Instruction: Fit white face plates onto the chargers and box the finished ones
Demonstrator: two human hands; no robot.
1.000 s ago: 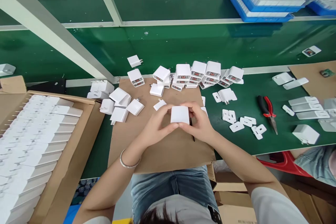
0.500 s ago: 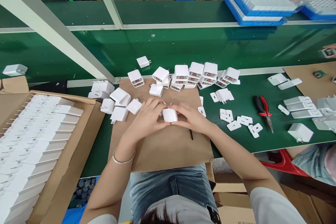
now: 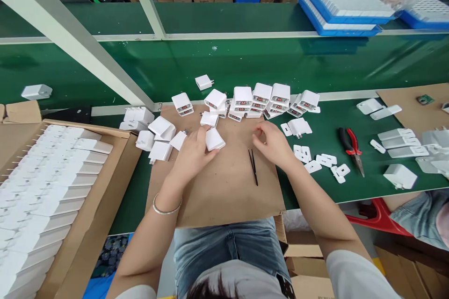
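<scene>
My left hand [image 3: 194,152] is closed around a white charger [image 3: 214,139], which rests low over the brown cardboard sheet [image 3: 217,191]. My right hand [image 3: 270,144] is apart from it, at the sheet's right side, its fingers curled with a gap between thumb and forefinger. Nothing shows in that gap; what lies under the palm is hidden. Black tweezers [image 3: 253,167] lie just below the right hand. Behind the hands stand several white chargers [image 3: 242,97] with ports facing me. More white chargers [image 3: 162,128] are heaped to the left.
A carton [image 3: 119,149] with rows of white chargers stands at left. Right of the sheet lie white end plates [image 3: 324,161] and red-black pliers [image 3: 351,147]. Blue trays [image 3: 345,28] sit on the shelf above. Another person's leg [image 3: 421,215] shows at right.
My right hand has let go of the charger and moved right. My left hand has shifted the charger left and turned it. The tweezers have come into full view.
</scene>
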